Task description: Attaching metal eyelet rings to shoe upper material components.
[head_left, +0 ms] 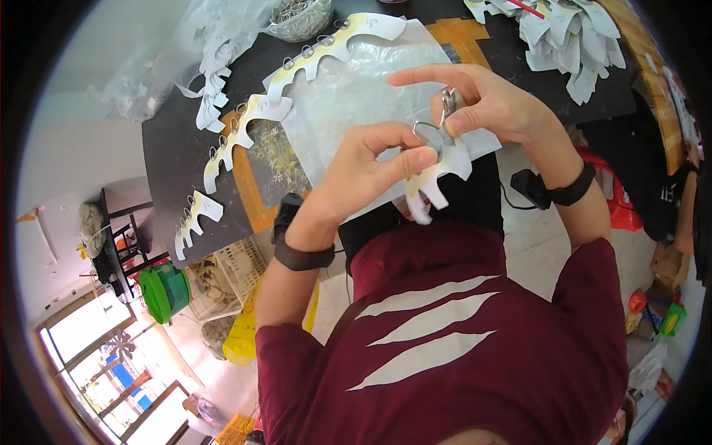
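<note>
My left hand pinches a white, yellow-tinged piece with a notched edge between thumb and fingers, above the near edge of the table. Close by, my right hand is closed with thumb and bent finger on a metal ring, its index finger stretched out to the left. Another wire ring stands up at the piece's upper edge beside my left fingertips. Whether it passes through the piece is hidden by my fingers. Similar notched strips with rings along their edges lie on the table to the left.
A clear plastic sheet lies taped on the black table. At the back stands a bowl of metal rings. Piles of white cut-outs lie far right, with a red pen, and a stack of cut-outs far left.
</note>
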`<state>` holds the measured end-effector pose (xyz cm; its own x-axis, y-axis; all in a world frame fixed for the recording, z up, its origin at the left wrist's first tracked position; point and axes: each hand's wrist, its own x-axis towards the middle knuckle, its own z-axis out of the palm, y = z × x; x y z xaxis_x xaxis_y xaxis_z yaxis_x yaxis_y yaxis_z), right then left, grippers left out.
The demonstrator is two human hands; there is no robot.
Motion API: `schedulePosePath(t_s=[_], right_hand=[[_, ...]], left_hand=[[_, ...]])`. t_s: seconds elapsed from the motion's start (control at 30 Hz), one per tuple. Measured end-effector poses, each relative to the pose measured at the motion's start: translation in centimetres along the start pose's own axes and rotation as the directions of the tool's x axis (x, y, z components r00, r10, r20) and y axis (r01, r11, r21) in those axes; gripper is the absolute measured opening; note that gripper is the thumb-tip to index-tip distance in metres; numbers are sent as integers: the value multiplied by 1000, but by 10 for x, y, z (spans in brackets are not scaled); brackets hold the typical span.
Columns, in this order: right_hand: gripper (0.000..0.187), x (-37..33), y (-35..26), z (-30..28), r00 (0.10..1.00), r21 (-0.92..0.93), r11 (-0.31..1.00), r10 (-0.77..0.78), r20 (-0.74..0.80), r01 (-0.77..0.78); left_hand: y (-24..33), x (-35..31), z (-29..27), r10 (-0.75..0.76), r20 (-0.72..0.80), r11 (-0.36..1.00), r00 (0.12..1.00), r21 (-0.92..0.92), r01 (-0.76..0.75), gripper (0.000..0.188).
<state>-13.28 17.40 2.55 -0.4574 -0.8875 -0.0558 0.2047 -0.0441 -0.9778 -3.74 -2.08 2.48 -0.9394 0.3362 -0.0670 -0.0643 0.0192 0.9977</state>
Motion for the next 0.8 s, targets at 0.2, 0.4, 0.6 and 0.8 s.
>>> schedulePosePath(t_s=[0.2, 0.4, 0.6, 0.8], right_hand=[[74, 7, -13, -3, 992, -173, 984, -25, 121, 46], [56, 14, 3, 6, 786, -622, 757, -503, -359, 199], [53, -8, 10, 53, 663, -673, 718, -591, -459, 174], [50, 6, 22, 56, 823, -147, 973, -230, -520, 179]], left_hand=[[5, -5, 6, 12, 68, 998, 998, 58, -16, 19], [-10, -9, 14, 8, -333, 988, 943, -144, -59, 21], [-28, -11, 27, -30, -597, 922, 802, -326, -208, 26], [-31, -21, 41, -159, -579, 783, 800, -567, -255, 22]])
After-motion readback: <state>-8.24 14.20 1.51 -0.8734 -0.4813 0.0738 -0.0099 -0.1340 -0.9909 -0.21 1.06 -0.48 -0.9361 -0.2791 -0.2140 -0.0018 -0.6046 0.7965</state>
